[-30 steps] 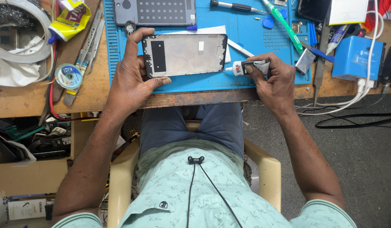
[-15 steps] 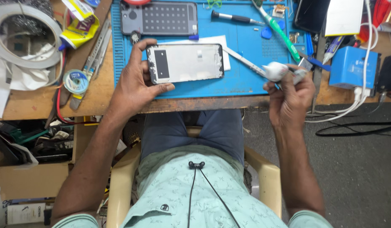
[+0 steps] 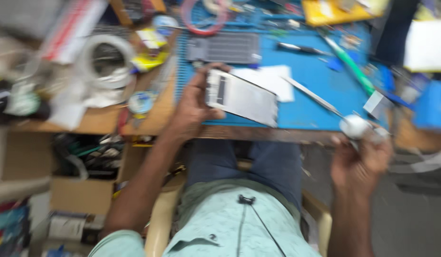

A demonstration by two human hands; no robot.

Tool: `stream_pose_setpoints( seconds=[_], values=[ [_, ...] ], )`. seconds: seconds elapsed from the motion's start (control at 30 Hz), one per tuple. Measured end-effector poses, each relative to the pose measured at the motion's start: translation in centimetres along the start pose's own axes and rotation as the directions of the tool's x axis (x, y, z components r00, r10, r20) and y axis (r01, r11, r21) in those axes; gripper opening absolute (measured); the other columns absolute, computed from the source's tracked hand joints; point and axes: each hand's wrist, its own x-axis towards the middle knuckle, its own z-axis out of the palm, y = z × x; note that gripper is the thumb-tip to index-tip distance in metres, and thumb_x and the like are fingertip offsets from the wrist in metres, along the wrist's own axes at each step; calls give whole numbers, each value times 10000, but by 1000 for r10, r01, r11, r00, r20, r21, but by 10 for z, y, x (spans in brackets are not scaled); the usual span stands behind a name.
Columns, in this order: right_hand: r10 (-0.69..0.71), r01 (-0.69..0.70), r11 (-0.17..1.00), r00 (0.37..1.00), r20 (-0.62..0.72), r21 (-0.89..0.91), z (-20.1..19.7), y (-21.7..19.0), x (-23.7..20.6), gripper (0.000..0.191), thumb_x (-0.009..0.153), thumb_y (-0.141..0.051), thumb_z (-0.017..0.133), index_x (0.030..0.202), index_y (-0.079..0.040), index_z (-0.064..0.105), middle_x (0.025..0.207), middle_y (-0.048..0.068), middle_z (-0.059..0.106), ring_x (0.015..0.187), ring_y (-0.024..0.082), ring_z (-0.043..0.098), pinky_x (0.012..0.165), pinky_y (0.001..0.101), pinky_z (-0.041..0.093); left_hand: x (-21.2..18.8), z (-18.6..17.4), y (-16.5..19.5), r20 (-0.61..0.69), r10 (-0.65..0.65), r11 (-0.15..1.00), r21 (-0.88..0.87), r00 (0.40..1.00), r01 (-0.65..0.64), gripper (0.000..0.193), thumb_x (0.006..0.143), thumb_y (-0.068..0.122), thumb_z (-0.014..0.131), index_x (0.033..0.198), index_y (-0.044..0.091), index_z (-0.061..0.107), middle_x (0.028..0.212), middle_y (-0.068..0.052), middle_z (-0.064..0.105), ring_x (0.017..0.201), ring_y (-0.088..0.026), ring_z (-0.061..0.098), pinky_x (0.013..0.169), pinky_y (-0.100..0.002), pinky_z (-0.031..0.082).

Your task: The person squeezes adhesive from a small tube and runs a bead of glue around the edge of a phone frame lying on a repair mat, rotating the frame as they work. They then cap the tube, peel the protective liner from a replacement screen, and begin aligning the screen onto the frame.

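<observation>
My left hand (image 3: 194,107) grips the left end of a flat silver phone frame (image 3: 242,97), lifted and tilted over the blue work mat (image 3: 315,90). My right hand (image 3: 361,154) is off the table's front edge at the right, closed around a small white rounded object (image 3: 354,126) and long metal tweezers (image 3: 313,97) that reach back over the mat. A white paper sheet (image 3: 273,81) lies under the frame's far side. The picture is blurred by motion.
A grey ridged tray (image 3: 225,47) sits at the mat's back. A green pen-like tool (image 3: 351,66) lies at the right. A white tape roll (image 3: 106,62) and small blue spool (image 3: 142,102) rest on the wooden bench at the left. Boxes and cables fill the shelf below.
My right hand has pulled away from the mat to below the table edge, carrying the white object and tweezers. My left hand has tilted the phone frame. The view has swung right.
</observation>
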Motion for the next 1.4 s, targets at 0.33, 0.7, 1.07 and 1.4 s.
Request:
stream_pose_setpoints(
  seconds=[0.33, 0.7, 1.07, 1.4],
  values=[
    [-78, 103, 984, 982, 170, -143, 70, 18, 3, 118, 1164, 1, 649, 1231, 69, 580, 1083, 213, 698, 927, 275, 731, 812, 376, 635, -6, 29, 7, -28, -63, 756, -654, 998, 29, 834, 1003, 664, 495, 1628, 144, 312, 1509, -137, 509, 1383, -320, 538, 1136, -572, 489],
    [-17, 106, 952, 955, 296, -286, 130, 63, 39, 151, 1091, -26, 682, 1216, 44, 638, 1087, 167, 708, 881, 217, 735, 834, 355, 643, 3, 22, -19, -105, -90, 691, -723, 990, -14, 762, 1107, 646, 263, 1684, 149, 285, 1438, -149, 551, 1355, -291, 550, 1137, -556, 497],
    [7, 78, 949, 964, 267, -305, 141, 99, 47, 160, 1071, -38, 688, 1194, 48, 632, 1067, 171, 723, 895, 223, 740, 823, 348, 644, 9, 11, -24, -169, -168, 714, -700, 971, 1, 738, 1082, 645, 253, 1545, 89, 396, 1464, -154, 545, 1362, -304, 544, 1116, -541, 506],
    [2, 104, 931, 957, 289, -351, 139, 105, 47, 168, 1065, -17, 690, 1207, 50, 632, 1070, 173, 723, 909, 233, 744, 836, 364, 650, 10, 5, -28, -162, -170, 679, -734, 972, -4, 676, 1155, 558, 261, 1535, 29, 442, 1473, -163, 553, 1370, -299, 547, 1109, -519, 509]
  ],
)
